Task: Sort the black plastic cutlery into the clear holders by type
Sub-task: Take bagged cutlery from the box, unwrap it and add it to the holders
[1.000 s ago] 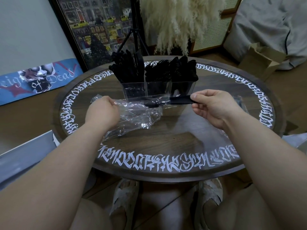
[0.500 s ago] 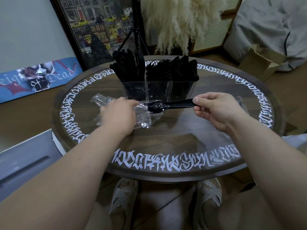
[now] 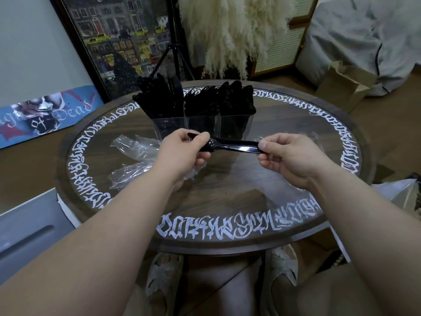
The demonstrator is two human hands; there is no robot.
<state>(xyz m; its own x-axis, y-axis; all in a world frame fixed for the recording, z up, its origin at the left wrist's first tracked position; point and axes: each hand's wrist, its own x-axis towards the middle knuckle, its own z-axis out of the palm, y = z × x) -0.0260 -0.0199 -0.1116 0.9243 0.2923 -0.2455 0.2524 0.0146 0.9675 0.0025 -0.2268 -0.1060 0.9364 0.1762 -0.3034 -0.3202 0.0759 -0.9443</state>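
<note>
- Clear holders (image 3: 201,126), upper centre: three side by side, packed with upright black cutlery (image 3: 196,99); block passage toward the far rim.
- Crumpled plastic wrap (image 3: 134,153), centre left: lies on table (image 3: 227,201).
- Lower centre and right of tabletop: bare wood, open passage.
- Cardboard box (image 3: 341,85), upper right: off table.

This is a lived-in home, a sitting room by its look. A round dark wooden table (image 3: 227,190) with white painted lettering around its rim fills the middle. At upper left a framed street-scene painting (image 3: 118,42) leans on the wall above a blue painted board (image 3: 45,115). Cream pampas grass (image 3: 234,30) stands at top centre, with a grey beanbag (image 3: 364,35) and an open cardboard box (image 3: 341,85) at upper right.
</note>
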